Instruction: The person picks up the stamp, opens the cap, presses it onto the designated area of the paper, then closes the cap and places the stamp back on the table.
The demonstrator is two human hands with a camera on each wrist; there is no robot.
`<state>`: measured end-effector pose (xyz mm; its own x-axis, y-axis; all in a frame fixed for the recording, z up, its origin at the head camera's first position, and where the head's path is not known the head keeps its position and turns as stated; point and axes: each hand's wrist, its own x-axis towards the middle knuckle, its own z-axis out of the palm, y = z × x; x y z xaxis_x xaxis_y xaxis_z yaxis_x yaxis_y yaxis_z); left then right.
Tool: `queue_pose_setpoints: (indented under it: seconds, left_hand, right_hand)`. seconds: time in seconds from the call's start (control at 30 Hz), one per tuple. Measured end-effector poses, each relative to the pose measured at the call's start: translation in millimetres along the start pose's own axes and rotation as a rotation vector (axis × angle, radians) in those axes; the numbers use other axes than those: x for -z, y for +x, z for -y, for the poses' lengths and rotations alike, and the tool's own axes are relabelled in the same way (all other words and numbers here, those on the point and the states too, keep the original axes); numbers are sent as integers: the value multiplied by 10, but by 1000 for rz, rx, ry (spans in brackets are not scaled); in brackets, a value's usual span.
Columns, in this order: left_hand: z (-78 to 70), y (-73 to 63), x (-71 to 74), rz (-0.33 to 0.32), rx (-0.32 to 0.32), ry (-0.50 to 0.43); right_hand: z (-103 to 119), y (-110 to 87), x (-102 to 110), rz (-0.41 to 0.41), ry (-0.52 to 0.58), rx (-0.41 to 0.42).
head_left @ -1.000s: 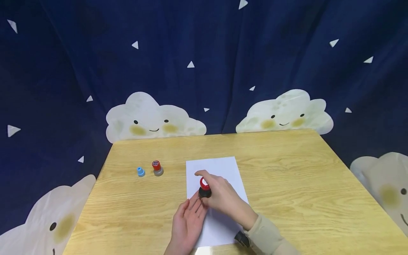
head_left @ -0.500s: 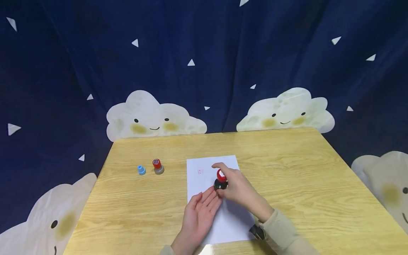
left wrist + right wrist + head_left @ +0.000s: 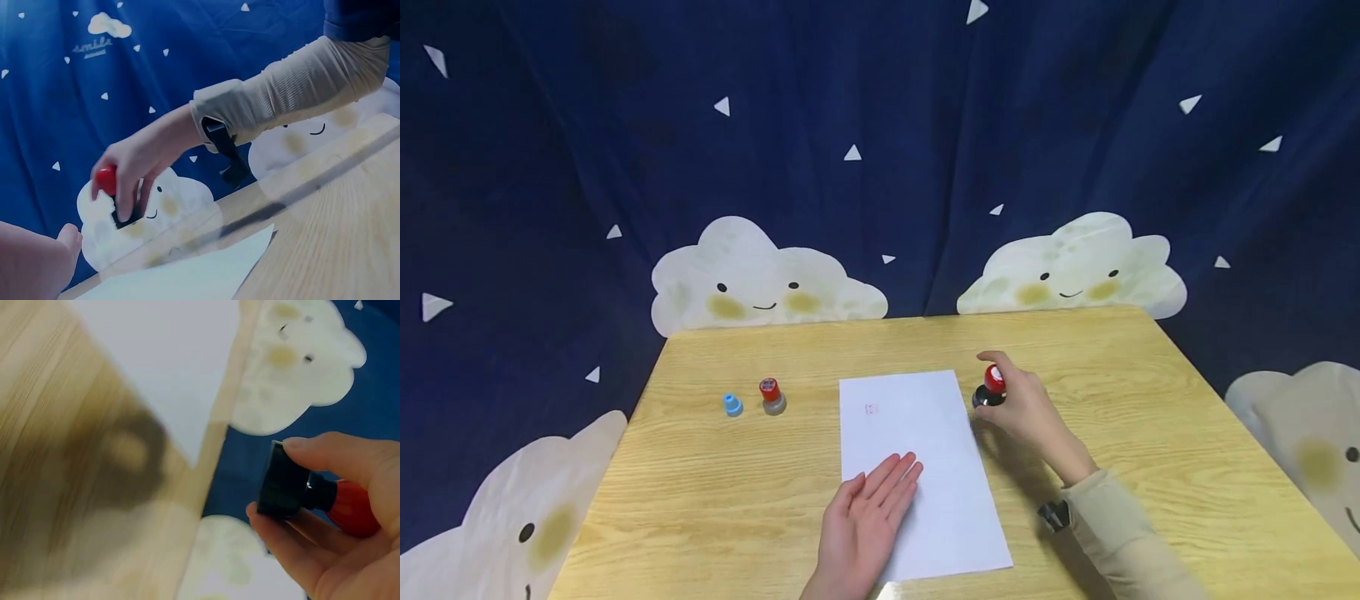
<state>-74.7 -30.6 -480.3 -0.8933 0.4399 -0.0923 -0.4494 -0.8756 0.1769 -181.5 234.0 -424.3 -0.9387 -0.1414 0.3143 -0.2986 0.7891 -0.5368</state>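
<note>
The right hand [image 3: 1032, 417] grips a red-knobbed black stamp [image 3: 993, 383] above the desk [image 3: 1150, 433], just right of the paper [image 3: 947, 492]. The left hand [image 3: 868, 525], palm up, stretches its fingers over the paper, which bears a small red print [image 3: 871, 409] near its far-left corner.

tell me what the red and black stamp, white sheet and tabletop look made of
Red and black stamp: probably hard plastic, smooth, with a glint on its neck. White sheet: likely paper, matte, thin and flat with straight edges. Tabletop: wood or wood-look laminate, I can't tell which; grain lines show, and a glare spot suggests slight sheen.
</note>
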Motion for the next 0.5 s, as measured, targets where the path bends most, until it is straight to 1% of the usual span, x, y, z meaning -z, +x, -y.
queue_pose_setpoints:
  seconds: [0.1,0.23,0.33,0.5]
  left_hand:
    - [-18,-29,38,7,-3,1]
    - [-49,-67,93,6,-12,-23]
    - [-77,-106,146,-7,-26,-44]
    - [-121,-157,221,-9,-52,-39]
  right_hand:
    - [-207,28,61,-34,-25,-47]
    - [-510,61,132,-64,-41,-137]
    - [-748,59,163,-83,-27,-229]
    - [-1079,12,191,-117,20,-417]
